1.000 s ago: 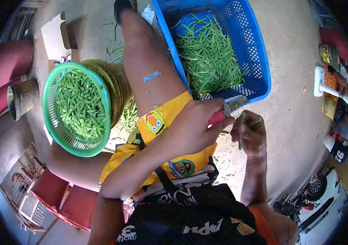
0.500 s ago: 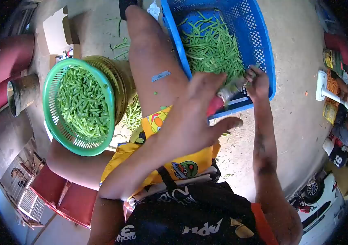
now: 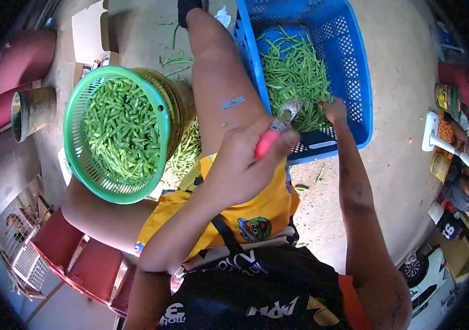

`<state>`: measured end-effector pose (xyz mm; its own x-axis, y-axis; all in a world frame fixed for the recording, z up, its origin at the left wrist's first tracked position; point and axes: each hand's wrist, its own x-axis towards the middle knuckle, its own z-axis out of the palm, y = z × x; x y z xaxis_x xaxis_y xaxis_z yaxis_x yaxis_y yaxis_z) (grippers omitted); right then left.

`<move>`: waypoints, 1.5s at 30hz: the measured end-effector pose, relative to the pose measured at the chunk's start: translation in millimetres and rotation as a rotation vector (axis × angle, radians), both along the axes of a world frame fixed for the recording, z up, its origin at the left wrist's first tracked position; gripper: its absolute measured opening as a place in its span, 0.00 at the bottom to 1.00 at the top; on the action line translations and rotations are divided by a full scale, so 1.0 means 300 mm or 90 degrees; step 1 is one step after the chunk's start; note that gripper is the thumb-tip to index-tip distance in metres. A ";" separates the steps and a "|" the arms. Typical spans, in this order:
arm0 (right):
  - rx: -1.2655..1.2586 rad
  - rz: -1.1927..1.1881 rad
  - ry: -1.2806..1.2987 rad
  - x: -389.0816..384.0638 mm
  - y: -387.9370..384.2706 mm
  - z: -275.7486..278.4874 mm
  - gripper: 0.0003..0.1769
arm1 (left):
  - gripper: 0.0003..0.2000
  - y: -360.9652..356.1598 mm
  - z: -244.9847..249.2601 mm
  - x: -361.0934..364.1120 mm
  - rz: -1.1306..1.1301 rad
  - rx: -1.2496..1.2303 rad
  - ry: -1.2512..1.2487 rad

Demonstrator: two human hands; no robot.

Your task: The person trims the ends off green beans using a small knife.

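My left hand [image 3: 248, 162] is wrapped round the red handle of a small metal-ended tool [image 3: 267, 144], held above my thigh by the near edge of the blue crate. The tool's metal end points toward the green beans [image 3: 295, 69] inside the blue crate [image 3: 359, 82]. Over the crate's near right part, my right hand [image 3: 334, 111] has its fingers pinched on a green bean [image 3: 327, 100] at the edge of the pile. Cut green pieces [image 3: 122, 129] fill a green basket [image 3: 70, 132] on the left.
Under the green basket stands a yellowish bucket [image 3: 182, 104]. More beans [image 3: 188, 151] lie beside it. Red chairs [image 3: 94, 269] are at the lower left, an open cardboard box [image 3: 89, 36] at the upper left. Another person's arm [image 3: 468, 151] shows at the far right near orange pieces [image 3: 445, 132].
My left hand has closed more round the red handle, its fingers spread before. My right hand has moved down to the beans. The whole view has shifted slightly.
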<state>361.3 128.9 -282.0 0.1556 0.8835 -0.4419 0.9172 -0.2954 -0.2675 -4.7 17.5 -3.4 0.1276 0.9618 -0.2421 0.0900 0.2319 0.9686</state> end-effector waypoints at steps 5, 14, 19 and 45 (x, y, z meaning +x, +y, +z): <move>0.112 -0.144 0.424 -0.264 -0.139 0.553 0.11 | 0.17 0.013 -0.022 -0.030 -0.030 -0.062 -0.008; 0.292 0.110 0.346 -0.442 -0.406 0.923 0.15 | 0.22 0.051 0.004 0.023 -0.172 0.050 0.228; 0.260 0.091 0.434 -0.467 -0.447 0.938 0.14 | 0.19 0.033 -0.005 0.041 -0.163 0.054 0.215; -0.245 -0.809 1.181 -0.470 -0.524 0.875 0.22 | 0.19 -0.006 -0.028 0.163 -0.262 0.221 0.288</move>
<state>220.5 -28.3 -19.4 -0.2619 0.5624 -0.7843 -0.8194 -0.5589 -0.1272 44.1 15.6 -12.0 0.4574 0.8881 -0.0451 0.5161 -0.2238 0.8267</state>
